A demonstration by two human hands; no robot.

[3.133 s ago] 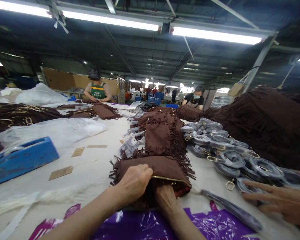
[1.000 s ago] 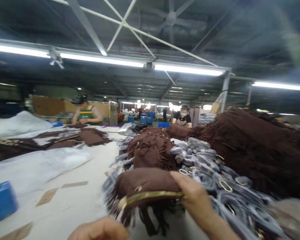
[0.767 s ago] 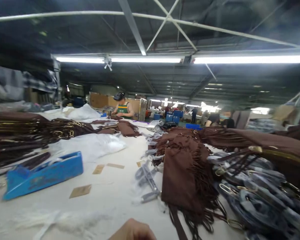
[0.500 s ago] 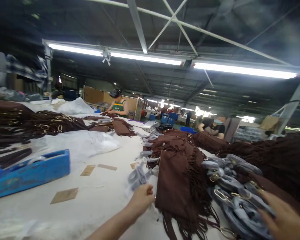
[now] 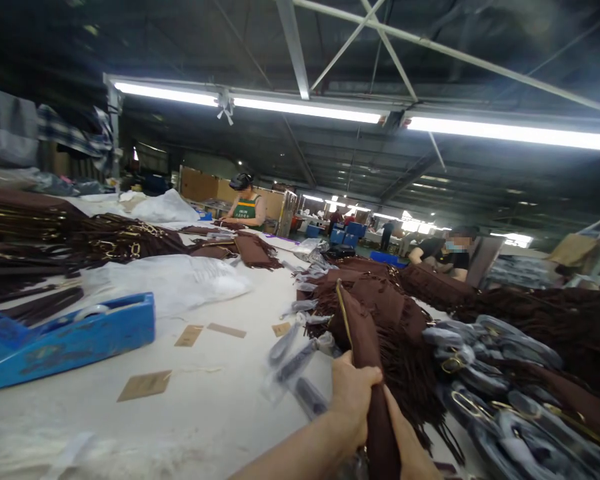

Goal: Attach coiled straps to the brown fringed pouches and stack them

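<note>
A dark brown fringed bag with a gold zip along its edge stands tilted up on the table in front of me. My left hand is closed around its left side, thumb lying across the brown material. Against the right side of the same bag presses my right hand, its fingers partly hidden behind it. Pieces wrapped in clear plastic lie just left of my left hand. More brown fringed bags are heaped behind the held one.
Plastic-wrapped straps with gold rings pile up at the right. A blue tape dispenser, brown card tags and white plastic sheeting lie on the left. Two people work across the tables.
My right hand has come from the wrapped straps to the bag. The bag, lying flat before, is now tipped up with its zip edge showing, and my left hand has moved right onto it.
</note>
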